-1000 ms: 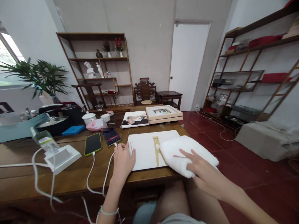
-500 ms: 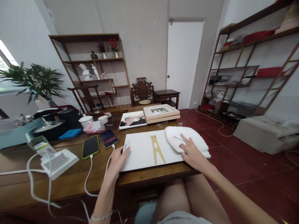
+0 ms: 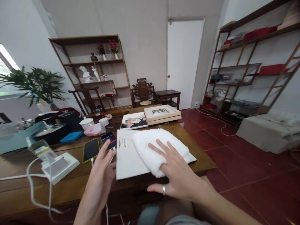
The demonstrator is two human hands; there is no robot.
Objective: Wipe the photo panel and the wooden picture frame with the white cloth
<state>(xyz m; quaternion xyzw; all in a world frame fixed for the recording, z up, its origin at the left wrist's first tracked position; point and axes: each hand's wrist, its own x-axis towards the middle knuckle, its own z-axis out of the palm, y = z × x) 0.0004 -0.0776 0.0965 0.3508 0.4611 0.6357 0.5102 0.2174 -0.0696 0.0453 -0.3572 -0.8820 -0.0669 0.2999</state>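
From here, the left hand (image 3: pixel 100 170) is loose beside the white board (image 3: pixel 128 167); right of it, the white cloth (image 3: pixel 144 148) lies on the board under the splayed right hand (image 3: pixel 179 176). Wiping, I'd judge; another stroke calls for steadying the board.

Left forearm (image 3: pixel 86 203) rises from seven o'clock; left hand (image 3: pixel 103 170) stands on edge, digits parted, toward twelve. Right hand (image 3: pixel 174 168) lies palm down, fingers fanned toward eleven, thumb toward nine.

Single head-worn view, facing forward and down across near table (image 3: pixel 202 151).
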